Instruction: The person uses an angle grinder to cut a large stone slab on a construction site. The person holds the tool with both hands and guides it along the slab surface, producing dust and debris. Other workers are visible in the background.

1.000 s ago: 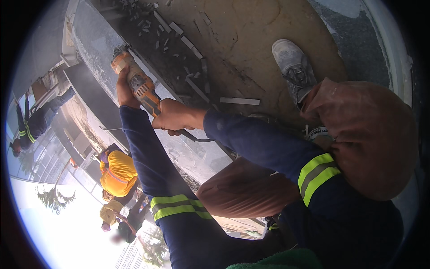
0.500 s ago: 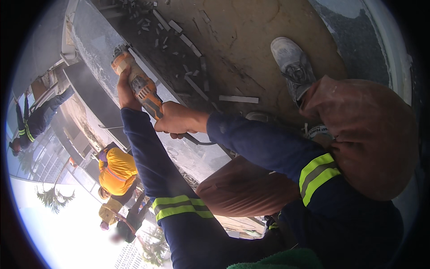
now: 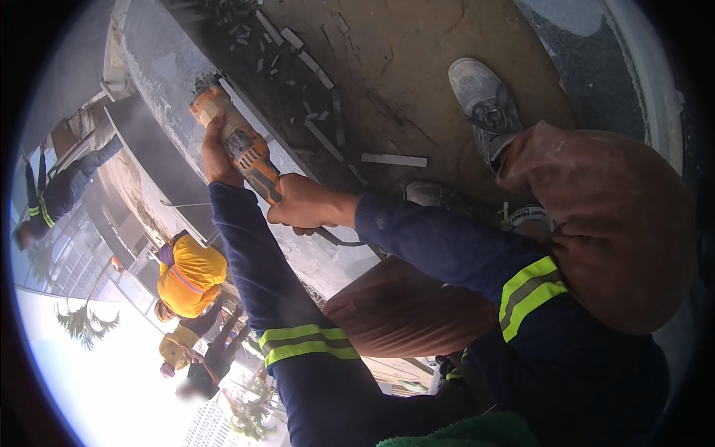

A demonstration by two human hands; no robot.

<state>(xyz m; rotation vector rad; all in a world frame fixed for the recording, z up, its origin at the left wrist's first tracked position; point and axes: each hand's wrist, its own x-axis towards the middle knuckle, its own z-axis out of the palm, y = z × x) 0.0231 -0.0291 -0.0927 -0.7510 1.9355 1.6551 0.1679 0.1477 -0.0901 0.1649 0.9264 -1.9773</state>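
Note:
An orange-and-grey angle grinder (image 3: 249,153) is held in both hands, slanting from upper left to lower right. Around its front body, near the head, my left hand (image 3: 220,153) is closed. At the rear handle my right hand (image 3: 314,201) wraps round the grip, and a dark cord (image 3: 339,241) trails from beneath it. The grinder's head meets the edge of a dusty, pale grey curved slab (image 3: 170,71). Whether its disc touches the slab cannot be made out.
Broken strips (image 3: 324,140) and chips litter the brown floor (image 3: 417,89) beside my shoe (image 3: 485,104). To the left are a person in a yellow top (image 3: 192,276), another in dark clothes with reflective bands (image 3: 63,190), and further people below.
The grinder and both my hands have shifted slightly to the right. My grip on it is the same. The person in the yellow top appears a little farther left.

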